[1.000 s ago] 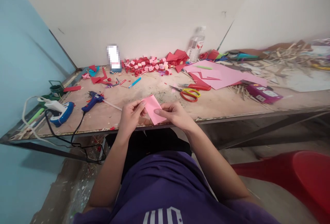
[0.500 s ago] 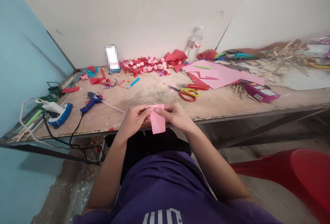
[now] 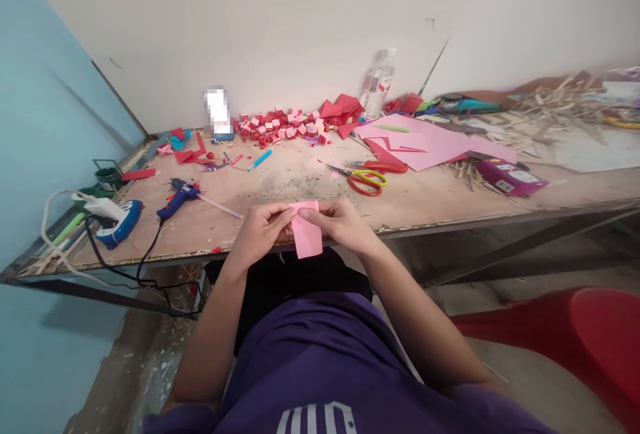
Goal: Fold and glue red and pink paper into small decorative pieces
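Note:
A small pink piece of paper [image 3: 309, 241] hangs between my hands at the table's front edge, its lower part free and pointing toward me. My left hand [image 3: 264, 229] pinches its upper left corner between thumb and fingers. On the upper right, my right hand [image 3: 343, 222] grips it with the thumb lying across its face; the fingers behind are hidden. Just beyond the hands lie yellow-and-red handled scissors [image 3: 367, 181] and a red-handled tool [image 3: 383, 167]. A blue glue gun [image 3: 179, 199] with a glue stick rests left of my left hand.
Small red and pink paper cubes [image 3: 280, 126] are heaped along the wall beside a phone [image 3: 218, 114]. A water bottle [image 3: 379, 87], pink paper sheets [image 3: 440, 144] and a purple packet [image 3: 513, 177] stand or lie to the right. A blue-and-white power strip [image 3: 119, 224] sits at left; a red chair [image 3: 595, 341] is below right.
The pink paper has turned from a slant to nearly upright and dropped lower between my hands, which have come closer together. Over the last half second it hardly moves.

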`<act>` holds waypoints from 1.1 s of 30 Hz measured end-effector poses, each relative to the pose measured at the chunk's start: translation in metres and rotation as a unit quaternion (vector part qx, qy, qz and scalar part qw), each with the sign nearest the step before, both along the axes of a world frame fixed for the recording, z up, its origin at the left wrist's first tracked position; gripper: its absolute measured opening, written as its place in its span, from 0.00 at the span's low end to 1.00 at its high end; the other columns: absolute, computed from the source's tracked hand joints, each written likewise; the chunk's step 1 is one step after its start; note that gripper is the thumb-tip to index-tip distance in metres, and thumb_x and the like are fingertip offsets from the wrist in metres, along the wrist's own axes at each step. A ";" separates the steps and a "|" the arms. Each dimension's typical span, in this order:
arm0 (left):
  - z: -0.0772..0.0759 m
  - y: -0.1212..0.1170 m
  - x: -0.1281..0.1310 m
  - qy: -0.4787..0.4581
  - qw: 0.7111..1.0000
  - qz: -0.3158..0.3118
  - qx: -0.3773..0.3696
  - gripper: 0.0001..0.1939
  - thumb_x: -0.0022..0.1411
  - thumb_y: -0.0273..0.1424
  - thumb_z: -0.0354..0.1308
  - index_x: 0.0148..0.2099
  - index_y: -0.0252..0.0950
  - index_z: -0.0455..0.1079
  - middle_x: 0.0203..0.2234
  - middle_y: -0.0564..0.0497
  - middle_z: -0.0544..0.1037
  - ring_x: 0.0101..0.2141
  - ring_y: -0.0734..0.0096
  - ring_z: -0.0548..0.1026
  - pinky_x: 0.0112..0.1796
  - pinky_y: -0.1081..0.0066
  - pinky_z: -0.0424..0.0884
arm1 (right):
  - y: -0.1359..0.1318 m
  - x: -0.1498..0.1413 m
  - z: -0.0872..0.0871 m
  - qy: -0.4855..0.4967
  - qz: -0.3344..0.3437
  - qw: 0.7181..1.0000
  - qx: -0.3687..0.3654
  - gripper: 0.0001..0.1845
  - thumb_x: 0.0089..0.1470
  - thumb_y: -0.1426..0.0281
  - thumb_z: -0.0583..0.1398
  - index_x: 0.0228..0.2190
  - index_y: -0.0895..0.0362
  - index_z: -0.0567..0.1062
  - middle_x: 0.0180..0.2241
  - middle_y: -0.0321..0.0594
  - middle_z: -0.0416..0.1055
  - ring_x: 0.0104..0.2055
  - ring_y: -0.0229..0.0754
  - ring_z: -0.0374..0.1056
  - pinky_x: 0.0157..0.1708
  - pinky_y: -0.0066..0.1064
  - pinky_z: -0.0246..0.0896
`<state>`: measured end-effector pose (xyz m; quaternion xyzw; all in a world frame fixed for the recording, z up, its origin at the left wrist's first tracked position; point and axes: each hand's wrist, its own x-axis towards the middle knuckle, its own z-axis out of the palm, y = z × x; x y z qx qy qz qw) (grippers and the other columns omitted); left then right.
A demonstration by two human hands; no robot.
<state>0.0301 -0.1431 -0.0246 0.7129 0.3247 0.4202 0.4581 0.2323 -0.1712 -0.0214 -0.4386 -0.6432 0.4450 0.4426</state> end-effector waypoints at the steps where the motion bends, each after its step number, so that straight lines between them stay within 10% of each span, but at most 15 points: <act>1: 0.000 0.000 0.000 0.000 1.000 -0.002 0.001 0.18 0.69 0.43 0.60 0.31 0.34 0.73 0.25 0.53 0.74 0.27 0.73 0.72 0.32 0.75 0.68 | 0.000 0.000 0.001 0.000 0.004 1.000 0.002 0.24 0.60 0.53 0.66 0.31 0.63 0.82 0.25 0.39 0.72 0.26 0.36 0.61 0.27 0.27 0.55; 33: -0.001 0.001 -0.001 -0.023 0.998 0.050 0.043 0.17 0.66 0.42 0.62 0.30 0.35 0.74 0.24 0.52 0.76 0.28 0.70 0.75 0.32 0.73 0.71 | -0.005 -0.002 0.008 0.011 0.032 0.999 0.013 0.29 0.60 0.49 0.63 0.20 0.58 0.67 0.19 0.30 0.51 0.22 0.32 0.45 0.22 0.28 0.39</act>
